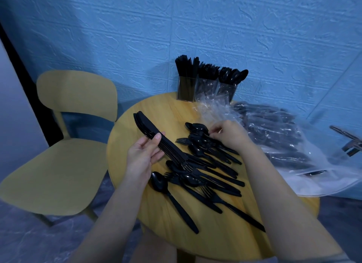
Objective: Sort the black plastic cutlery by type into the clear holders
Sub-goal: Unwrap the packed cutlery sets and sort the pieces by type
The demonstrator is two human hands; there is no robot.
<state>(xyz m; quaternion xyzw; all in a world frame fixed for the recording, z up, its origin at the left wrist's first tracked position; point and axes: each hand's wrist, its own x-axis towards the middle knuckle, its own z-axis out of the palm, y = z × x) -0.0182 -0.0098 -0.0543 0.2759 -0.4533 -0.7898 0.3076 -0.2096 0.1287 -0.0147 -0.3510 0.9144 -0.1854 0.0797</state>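
Head view: left hand (144, 154) grips stacked knives (156, 138), blades pointing away.

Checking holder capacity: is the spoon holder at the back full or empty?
Full or nearly so: the rightmost clear holder is packed with spoons, whose bowls fan out above its rim.

light: dim indoor, cool blue cast, soft and even
shadows: faint, soft under the cutlery pile (205, 164) on the table (156, 109); dark corner behind the holders (205, 86)
glare: weak sheen on the plastic bag (284, 145) and on spoon bowls
blur: bag and metal object (350, 145) at right edge smeared; centre fairly sharp
distortion: wide-angle bend, wall (195, 27) lines curve, forearms stretched at bottom
detail: black pieces merge, little texture
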